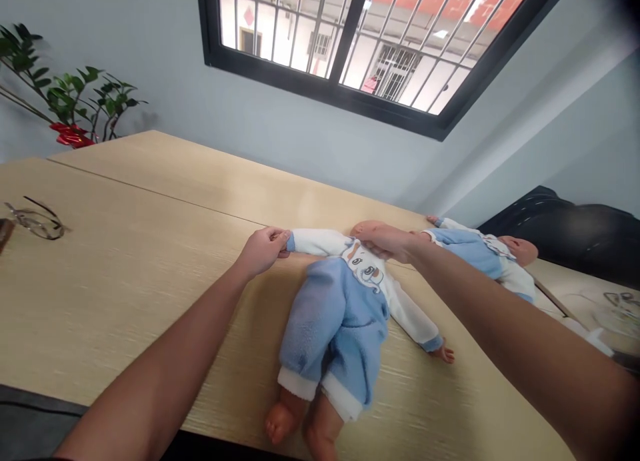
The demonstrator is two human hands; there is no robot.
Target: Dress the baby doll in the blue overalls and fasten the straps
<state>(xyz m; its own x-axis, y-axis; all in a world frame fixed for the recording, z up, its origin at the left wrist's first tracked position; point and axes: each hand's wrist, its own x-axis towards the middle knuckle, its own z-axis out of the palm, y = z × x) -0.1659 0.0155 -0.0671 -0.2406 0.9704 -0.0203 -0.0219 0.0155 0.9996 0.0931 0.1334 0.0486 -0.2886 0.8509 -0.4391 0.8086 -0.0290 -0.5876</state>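
A baby doll (345,294) lies on its back on the wooden table, feet toward me. It wears a blue and white outfit with a cartoon face on the chest. My left hand (267,249) is closed around the doll's hand at the blue cuff, and that arm is stretched out to the left. At the doll's neck, my right hand (385,240) has its fingers curled at the white collar, covering part of the head. The doll's other arm (413,314) lies out to the right with its hand bare.
A second doll (465,248) in similar clothes lies at the right beside a black bag-like object (565,234). Eyeglasses (40,221) rest at the left of the table (150,261). Behind are a potted plant (75,101) and a barred window (340,48).
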